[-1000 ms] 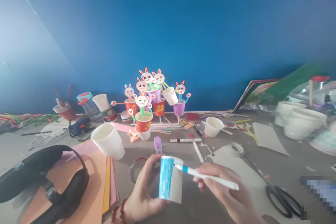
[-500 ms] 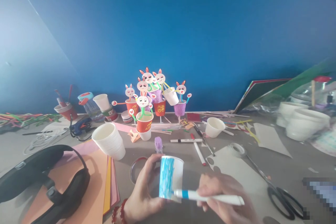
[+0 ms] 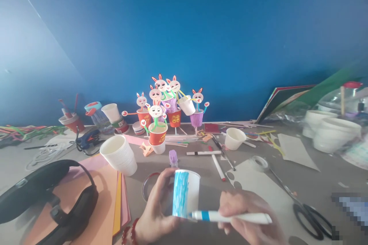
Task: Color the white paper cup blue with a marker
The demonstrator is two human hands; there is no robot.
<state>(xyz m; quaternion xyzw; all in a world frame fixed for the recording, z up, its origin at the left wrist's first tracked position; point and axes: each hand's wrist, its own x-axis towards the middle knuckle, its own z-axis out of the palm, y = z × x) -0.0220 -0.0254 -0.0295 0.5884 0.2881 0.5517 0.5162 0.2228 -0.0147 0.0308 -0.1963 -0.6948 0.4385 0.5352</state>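
A white paper cup (image 3: 193,193), its left part streaked with blue ink, is held by my left hand (image 3: 157,208), with the thumb at its lower edge and fingers around its far left side. A red bead bracelet circles that wrist. My right hand (image 3: 244,210) grips a white marker (image 3: 253,218) with a blue band, held nearly level. The marker's tip meets the cup's wall near its bottom edge, at the border between blue and bare white. Just behind the cup stands a purple capped object (image 3: 173,158), and a roll of tape (image 3: 148,185) lies left of my hand.
Bunny-faced cup figures (image 3: 157,134) stand at the back by the blue wall. A stack of white cups (image 3: 119,155) and a black headset (image 3: 83,203) on coloured paper sit left. Markers (image 3: 203,153), scissors (image 3: 309,218), a tape roll (image 3: 259,163) and a cup (image 3: 235,139) lie right.
The marker and my right hand have shifted slightly to the right. The cup in my left hand has moved a little left, with its blue area about the same.
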